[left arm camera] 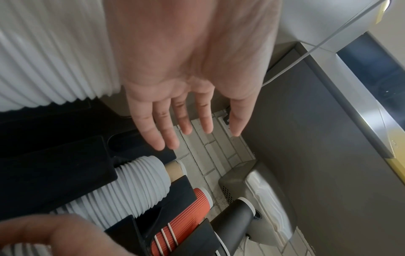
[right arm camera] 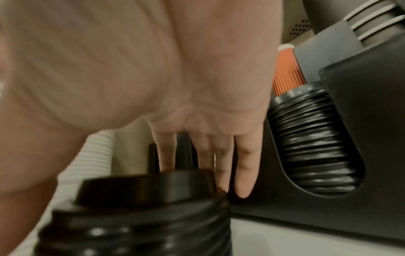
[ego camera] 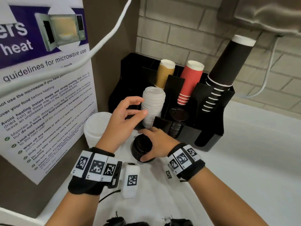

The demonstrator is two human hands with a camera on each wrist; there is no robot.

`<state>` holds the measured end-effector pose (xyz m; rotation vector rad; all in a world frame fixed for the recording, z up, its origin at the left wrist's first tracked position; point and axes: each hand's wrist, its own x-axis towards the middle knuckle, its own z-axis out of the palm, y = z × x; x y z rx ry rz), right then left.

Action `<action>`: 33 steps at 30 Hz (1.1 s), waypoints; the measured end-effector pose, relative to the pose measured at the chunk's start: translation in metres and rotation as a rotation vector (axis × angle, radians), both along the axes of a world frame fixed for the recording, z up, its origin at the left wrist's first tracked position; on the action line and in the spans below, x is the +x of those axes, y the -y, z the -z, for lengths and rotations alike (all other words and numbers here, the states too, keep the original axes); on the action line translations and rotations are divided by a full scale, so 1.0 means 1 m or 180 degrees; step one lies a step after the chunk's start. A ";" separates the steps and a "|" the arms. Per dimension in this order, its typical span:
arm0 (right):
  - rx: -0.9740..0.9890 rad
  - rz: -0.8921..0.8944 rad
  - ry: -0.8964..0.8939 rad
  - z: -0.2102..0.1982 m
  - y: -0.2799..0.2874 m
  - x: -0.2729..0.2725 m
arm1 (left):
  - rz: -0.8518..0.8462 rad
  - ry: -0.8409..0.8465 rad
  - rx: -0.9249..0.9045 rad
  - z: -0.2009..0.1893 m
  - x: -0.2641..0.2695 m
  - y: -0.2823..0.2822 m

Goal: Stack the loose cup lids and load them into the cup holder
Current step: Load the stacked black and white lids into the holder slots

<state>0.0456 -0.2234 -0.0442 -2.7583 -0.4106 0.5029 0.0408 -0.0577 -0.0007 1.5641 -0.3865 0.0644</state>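
White worktop [ego camera: 244, 168] against a pale brick wall [ego camera: 187, 30], with a black cup holder [ego camera: 210, 111] set in the corner. Leaning back in its slots: a tan cup stack [ego camera: 164, 72], a red ribbed cup stack [ego camera: 190, 82] and a tall black cup stack [ego camera: 228, 67], bases up toward the wall. Stack of white lids [ego camera: 153, 106] loaded in the front left slot, long axis tilted up and back, top lid facing up; stack of black lids [ego camera: 177, 123] in the next slot, tilted likewise. Left hand [ego camera: 123, 121] open just beside the white lids, fingers [left arm camera: 166, 131] straight and spread, gripping nothing; contact with the stack not clear. Right hand [ego camera: 156, 144] curled round a short stack of loose black lids [ego camera: 142, 149] standing upright on the worktop in front of the holder, tops up, thumb at the near side, fingers [right arm camera: 245, 169] down the far side. More white lids [ego camera: 97, 126] stacked at the left, by a poster [ego camera: 44, 88] reading "guidelines for microwave use". Left wrist view alone shows the open palm; right wrist view alone shows the ribbed rims of the gripped lids up close. White cable [ego camera: 101, 44] hanging across the poster.
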 end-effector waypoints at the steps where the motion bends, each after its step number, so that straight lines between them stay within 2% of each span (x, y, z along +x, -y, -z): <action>1: -0.0012 0.0017 0.0010 0.002 -0.001 0.001 | 0.0004 0.0001 -0.0011 -0.001 0.000 0.000; 7: 0.0066 0.0153 0.0056 0.006 -0.002 0.002 | -0.0025 0.0037 -0.0023 -0.003 0.001 -0.001; 10: 0.0378 0.0265 0.0210 -0.002 0.003 0.000 | -0.0041 0.0071 -0.0034 -0.003 0.000 -0.001; 14: 0.1686 0.0524 0.0625 -0.032 0.018 -0.009 | 0.0018 0.0113 -0.0019 -0.005 -0.003 -0.002; 17: 0.2665 0.0600 0.0701 -0.055 0.024 -0.021 | 0.0528 0.0057 0.0176 -0.002 -0.006 0.001; 20: 0.3151 0.0420 0.0504 -0.071 0.026 -0.030 | 0.1045 -0.0129 0.0045 0.000 -0.010 0.008; 25: 0.3334 0.0307 0.0201 -0.080 0.031 -0.036 | 0.1076 -0.0084 -0.0133 -0.001 -0.011 0.006; 33: 0.3214 0.0395 0.0433 -0.080 0.030 -0.036 | 0.0968 -0.0102 -0.0125 -0.002 -0.011 0.009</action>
